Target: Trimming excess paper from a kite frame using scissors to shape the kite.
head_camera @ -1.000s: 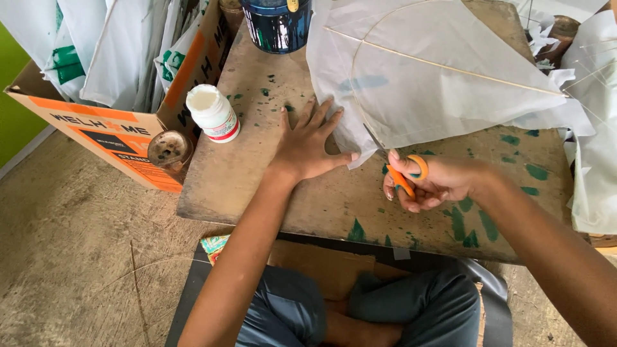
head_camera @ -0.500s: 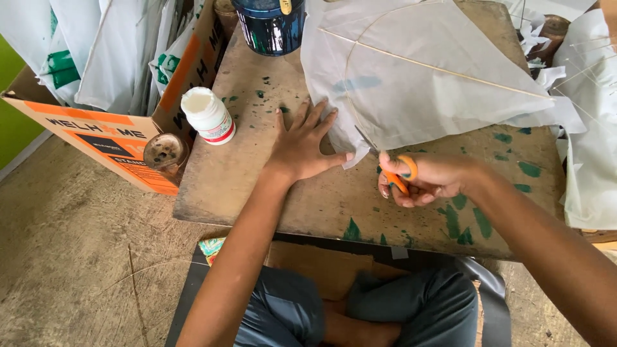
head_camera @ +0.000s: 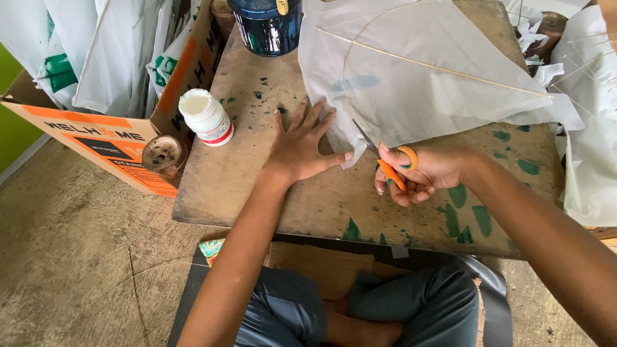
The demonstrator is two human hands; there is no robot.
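Note:
A white paper kite point(head_camera: 418, 83) with thin bamboo sticks lies on a low wooden board point(head_camera: 257, 186) spotted with green paint. My left hand point(head_camera: 302, 144) lies flat with fingers spread, pressing the kite's lower left edge against the board. Orange-handled scissors point(head_camera: 392, 160) are gripped in my right hand point(head_camera: 424, 173), and their blades reach up into the paper's edge just right of my left thumb.
A white bottle with a red band point(head_camera: 207, 117) stands on the board's left side. A dark blue paint can point(head_camera: 268, 26) sits at the back. A cardboard box point(head_camera: 96, 128) holding white sheets stands to the left. More white paper point(head_camera: 591, 128) lies on the right.
My left hand has slid a little along the kite's edge. My right hand with the scissors has stayed at the paper's lower edge, shifting slightly left.

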